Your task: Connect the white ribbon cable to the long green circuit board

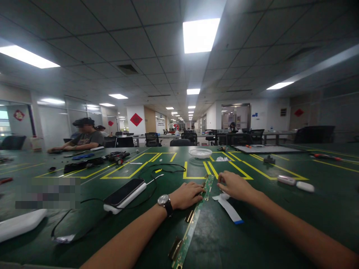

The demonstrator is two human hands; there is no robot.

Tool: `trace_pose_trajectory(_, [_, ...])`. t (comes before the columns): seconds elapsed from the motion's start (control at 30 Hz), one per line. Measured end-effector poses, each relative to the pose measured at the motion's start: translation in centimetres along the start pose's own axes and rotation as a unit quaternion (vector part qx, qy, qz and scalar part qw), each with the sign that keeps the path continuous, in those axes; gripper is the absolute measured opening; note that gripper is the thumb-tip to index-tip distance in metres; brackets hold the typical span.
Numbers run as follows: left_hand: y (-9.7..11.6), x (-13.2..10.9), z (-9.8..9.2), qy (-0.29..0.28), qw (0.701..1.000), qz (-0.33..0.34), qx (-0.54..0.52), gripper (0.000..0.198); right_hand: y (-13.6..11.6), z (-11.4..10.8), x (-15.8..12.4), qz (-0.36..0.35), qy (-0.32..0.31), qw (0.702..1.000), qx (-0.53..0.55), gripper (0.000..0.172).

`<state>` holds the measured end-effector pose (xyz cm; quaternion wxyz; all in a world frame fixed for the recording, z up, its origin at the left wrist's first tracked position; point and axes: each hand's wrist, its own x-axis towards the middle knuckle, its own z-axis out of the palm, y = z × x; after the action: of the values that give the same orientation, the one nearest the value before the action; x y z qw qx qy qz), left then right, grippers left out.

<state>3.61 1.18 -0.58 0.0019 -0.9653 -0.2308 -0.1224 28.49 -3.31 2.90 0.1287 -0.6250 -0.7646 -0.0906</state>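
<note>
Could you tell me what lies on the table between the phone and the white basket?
In the head view, a black cable loops between the phone and the basket, over yellow floor-tape lines.

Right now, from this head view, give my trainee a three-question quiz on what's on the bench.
1. True or false: the left hand rests on the long green circuit board strip.
2. What lies under the right hand? A) white flat ribbon cable B) screwdriver C) phone
3. Fill in: the white mesh ____ sits beyond both hands, inside the yellow floor-tape lines.

Key: 1 true; 2 A, the white flat ribbon cable; 3 bowl.
</note>
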Motion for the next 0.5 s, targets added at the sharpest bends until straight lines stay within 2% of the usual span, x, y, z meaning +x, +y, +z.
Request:
trace_pose_trajectory(0.07, [-0.1, 0.0, 0.0, 0.001, 1.0, -0.006, 0.002, 0.038, 1.0, 0.1, 0.2, 0.038, 0.0, 0.999, -0.037, 0.033])
trace_pose_trajectory(0.17, [-0.1, 0.0, -0.1, -0.001, 1.0, -0.011, 0.002, 0.039, 1.8, 0.6, 0.1, 0.061, -0.044, 0.996, -0.051, 0.041])
trace_pose_trajectory(0.3, [0.0, 0.0, 0.0, 0.001, 1.0, -0.013, 0.004, 0.038, 1.0, 0.9, -0.3, 0.036, -0.075, 0.996, -0.013, 0.029])
trace_pose_trajectory(0.5, [0.2, 0.0, -0.1, -0.001, 1.0, -0.017, 0.004, 0.037, -0.5, 1.9, -0.1, -0.031, -0.055, 0.996, 0.061, 0.019])
